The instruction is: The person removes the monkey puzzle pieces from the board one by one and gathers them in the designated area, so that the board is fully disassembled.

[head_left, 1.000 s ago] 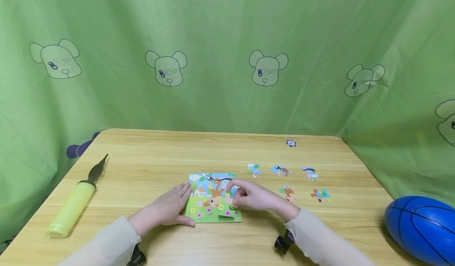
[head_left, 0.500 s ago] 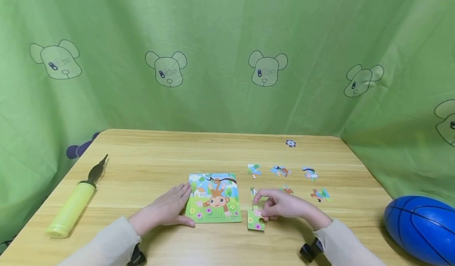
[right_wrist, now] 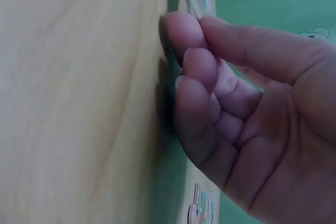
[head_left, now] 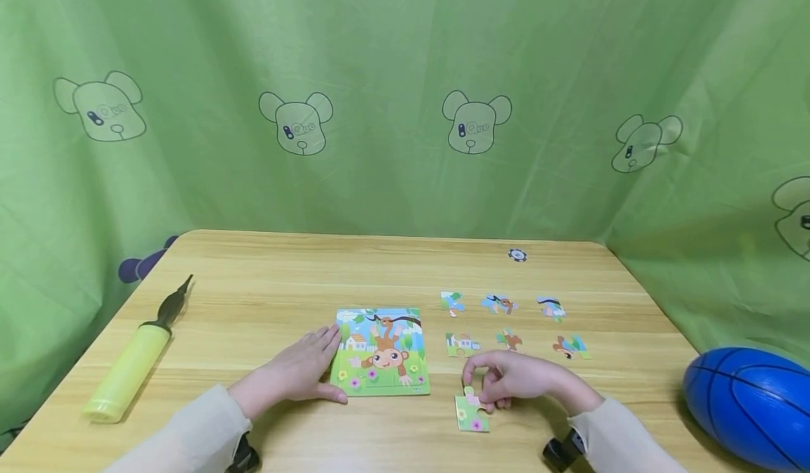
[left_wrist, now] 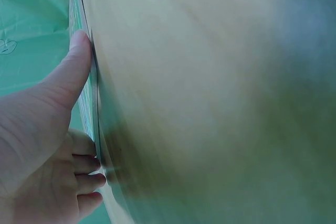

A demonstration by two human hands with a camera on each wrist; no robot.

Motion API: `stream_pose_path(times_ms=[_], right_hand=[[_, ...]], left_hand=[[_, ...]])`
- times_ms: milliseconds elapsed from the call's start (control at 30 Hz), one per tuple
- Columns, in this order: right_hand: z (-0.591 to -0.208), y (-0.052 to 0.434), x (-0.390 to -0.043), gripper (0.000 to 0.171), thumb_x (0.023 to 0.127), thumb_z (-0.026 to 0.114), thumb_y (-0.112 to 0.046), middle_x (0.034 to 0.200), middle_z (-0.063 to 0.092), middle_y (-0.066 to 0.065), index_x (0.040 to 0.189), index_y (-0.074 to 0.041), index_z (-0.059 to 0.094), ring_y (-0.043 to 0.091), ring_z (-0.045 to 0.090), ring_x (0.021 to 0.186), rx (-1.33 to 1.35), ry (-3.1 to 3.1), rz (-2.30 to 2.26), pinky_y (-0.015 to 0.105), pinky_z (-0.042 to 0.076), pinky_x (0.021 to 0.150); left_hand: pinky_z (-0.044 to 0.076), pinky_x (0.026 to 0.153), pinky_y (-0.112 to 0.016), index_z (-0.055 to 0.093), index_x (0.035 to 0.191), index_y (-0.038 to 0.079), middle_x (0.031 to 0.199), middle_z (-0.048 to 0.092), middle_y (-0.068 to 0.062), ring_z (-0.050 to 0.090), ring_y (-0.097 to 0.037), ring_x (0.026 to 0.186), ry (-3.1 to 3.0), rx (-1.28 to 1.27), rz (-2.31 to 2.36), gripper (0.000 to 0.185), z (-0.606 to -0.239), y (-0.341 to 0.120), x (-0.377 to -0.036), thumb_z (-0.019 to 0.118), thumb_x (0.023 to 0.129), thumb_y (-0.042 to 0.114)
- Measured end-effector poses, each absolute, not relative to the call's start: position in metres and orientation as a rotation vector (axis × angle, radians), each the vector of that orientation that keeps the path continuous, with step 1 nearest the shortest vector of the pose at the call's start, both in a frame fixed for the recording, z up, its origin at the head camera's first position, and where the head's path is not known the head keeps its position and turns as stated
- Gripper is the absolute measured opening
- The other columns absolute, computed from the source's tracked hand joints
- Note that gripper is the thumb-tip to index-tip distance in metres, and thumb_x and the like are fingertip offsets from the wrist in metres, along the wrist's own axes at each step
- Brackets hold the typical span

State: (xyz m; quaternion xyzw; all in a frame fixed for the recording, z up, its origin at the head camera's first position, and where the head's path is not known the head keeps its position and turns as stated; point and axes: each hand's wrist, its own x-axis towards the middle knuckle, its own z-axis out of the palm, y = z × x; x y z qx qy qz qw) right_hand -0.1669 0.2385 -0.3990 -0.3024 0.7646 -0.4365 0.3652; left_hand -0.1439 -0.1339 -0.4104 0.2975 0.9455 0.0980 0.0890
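A monkey picture puzzle board (head_left: 382, 352) lies flat at the middle of the wooden table (head_left: 266, 283). My left hand (head_left: 325, 364) rests flat on the table with fingers straight, pressed to the board's left edge (left_wrist: 80, 51); the thumb (left_wrist: 73, 61) lies along that edge. Right of the board, my right hand (head_left: 482, 391) curls its fingers and pinches the top of a green puzzle piece with flowers (head_left: 472, 415) that lies on the table. In the right wrist view the curled fingertips (right_wrist: 181, 35) press on the tabletop, and the piece itself is hard to make out.
Several loose puzzle pieces (head_left: 499, 304) lie in two rows behind my right hand. A yellow hand pump (head_left: 129, 367) lies at the left, a blue ball (head_left: 749, 406) at the right edge, and a small gear-shaped token (head_left: 517, 254) at the back. Green curtain surrounds the table.
My right hand took the green piece off the board's lower right corner and moved it right and toward the table's front edge. The left hand has not moved.
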Motion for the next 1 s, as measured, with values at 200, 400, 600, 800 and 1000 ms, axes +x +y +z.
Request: stream_pose_path(times_ms=[200,400,600,800,1000], right_hand=[[-0.4,0.238,-0.165,0.016,0.086,0.058,-0.001,0.063,0.062,0.011,0.102,-0.005,0.056,0.011,0.049,0.049,-0.782,1.99,-1.09,0.015,0.04,0.045],[-0.397,0.237,-0.163,0.016,0.086,0.059,-0.002,0.061,0.061,0.012,0.102,-0.003,0.056,0.011,0.048,0.049,-0.779,1.993,-1.082,0.015,0.039,0.045],[-0.398,0.237,-0.163,0.015,0.086,0.059,-0.002,0.06,0.061,0.008,0.102,-0.004,0.058,0.01,0.047,0.048,-0.771,2.001,-1.074,0.016,0.039,0.045],[-0.394,0.232,-0.166,0.018,0.086,0.061,-0.004,0.062,0.06,0.014,0.102,-0.001,0.057,0.008,0.046,0.049,-0.855,2.019,-1.089,0.017,0.04,0.045],[-0.389,0.216,-0.171,0.021,0.085,0.063,-0.005,0.065,0.056,0.001,0.104,0.001,0.056,0.005,0.044,0.051,-0.929,2.114,-1.077,0.017,0.04,0.047]], left_hand=[[0.02,0.108,-0.046,0.028,0.137,-0.013,0.144,0.022,-0.028,0.023,-0.04,0.131,2.813,0.885,0.276,0.104,-0.41,-0.134,-0.144,0.059,0.073,0.063],[0.021,0.108,-0.046,0.029,0.137,-0.013,0.144,0.023,-0.028,0.023,-0.04,0.131,2.809,0.886,0.278,0.103,-0.409,-0.134,-0.144,0.059,0.073,0.062],[0.02,0.108,-0.046,0.028,0.137,-0.013,0.144,0.022,-0.027,0.023,-0.04,0.131,2.803,0.886,0.282,0.103,-0.408,-0.134,-0.143,0.059,0.073,0.062],[0.019,0.108,-0.046,0.027,0.137,-0.013,0.144,0.022,-0.027,0.022,-0.04,0.132,2.804,0.873,0.293,0.104,-0.408,-0.133,-0.143,0.06,0.073,0.061],[0.019,0.108,-0.046,0.027,0.137,-0.013,0.144,0.021,-0.028,0.022,-0.04,0.132,2.802,0.862,0.3,0.104,-0.407,-0.133,-0.142,0.061,0.073,0.06]])
